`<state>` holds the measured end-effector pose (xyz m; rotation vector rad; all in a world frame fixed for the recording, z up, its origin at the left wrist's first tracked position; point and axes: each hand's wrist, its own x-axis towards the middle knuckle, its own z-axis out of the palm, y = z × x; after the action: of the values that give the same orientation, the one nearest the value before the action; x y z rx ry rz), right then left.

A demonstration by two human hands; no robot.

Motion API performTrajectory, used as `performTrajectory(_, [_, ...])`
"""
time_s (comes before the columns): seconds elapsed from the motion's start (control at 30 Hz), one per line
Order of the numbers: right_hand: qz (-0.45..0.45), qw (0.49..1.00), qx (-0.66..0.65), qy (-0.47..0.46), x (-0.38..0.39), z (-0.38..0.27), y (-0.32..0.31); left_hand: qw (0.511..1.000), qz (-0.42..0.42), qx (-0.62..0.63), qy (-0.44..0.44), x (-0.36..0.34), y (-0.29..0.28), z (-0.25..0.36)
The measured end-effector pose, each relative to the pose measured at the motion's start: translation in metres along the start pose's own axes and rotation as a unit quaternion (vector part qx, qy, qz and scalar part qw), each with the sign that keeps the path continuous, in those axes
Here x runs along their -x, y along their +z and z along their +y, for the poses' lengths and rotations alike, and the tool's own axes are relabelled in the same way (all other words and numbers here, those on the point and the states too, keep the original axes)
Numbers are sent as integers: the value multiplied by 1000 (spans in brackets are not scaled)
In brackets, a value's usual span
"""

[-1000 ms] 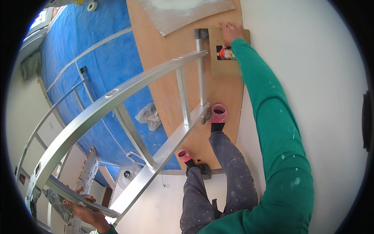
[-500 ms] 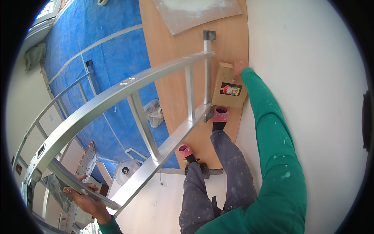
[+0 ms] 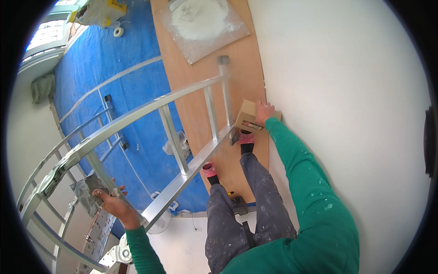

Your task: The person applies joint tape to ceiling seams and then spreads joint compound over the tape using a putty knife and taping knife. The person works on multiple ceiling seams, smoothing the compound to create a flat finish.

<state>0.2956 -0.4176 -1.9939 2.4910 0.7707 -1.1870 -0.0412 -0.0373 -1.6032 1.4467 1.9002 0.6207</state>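
My right hand (image 3: 264, 113) reaches down beside the wall and grips the top of a cardboard box (image 3: 247, 109) with a picture on its side. The box is by my right foot, close to the ladder's end. An aluminium folding ladder (image 3: 171, 139) slants across the left and middle of the view. Beside one of its rungs, my left hand (image 3: 117, 208) has its thumb on a grey, smeared flat plate (image 3: 87, 194). Its fingers show past the rung, partly hidden; whether they also hold the rung I cannot tell.
I stand on a wooden board (image 3: 200, 109) along the white wall (image 3: 346, 86). Blue sheeting (image 3: 114, 59) covers the floor to its left. Ahead lies a sheet with white powder (image 3: 200, 23). A yellow bag (image 3: 98, 11) and a tape roll (image 3: 118, 32) sit far left.
The view has shifted, showing more of the powder sheet and the yellow bag. The box has tilted under my right hand, so its picture looks narrower. My left hand and the plate appear higher.
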Motion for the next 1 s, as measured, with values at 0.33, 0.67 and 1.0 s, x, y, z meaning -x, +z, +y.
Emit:
performTrajectory(0.33, [183,898,-317,246,262,0,56,992,26,60,108,3,12,3])
performTrajectory(0.67, [258,309,-832,381,413,-69,209,989,-47,-17,137,13,6,4])
performTrajectory(1.0, [152,70,-893,417,399,-130,457,979,-74,-30,189,7,5,-8])
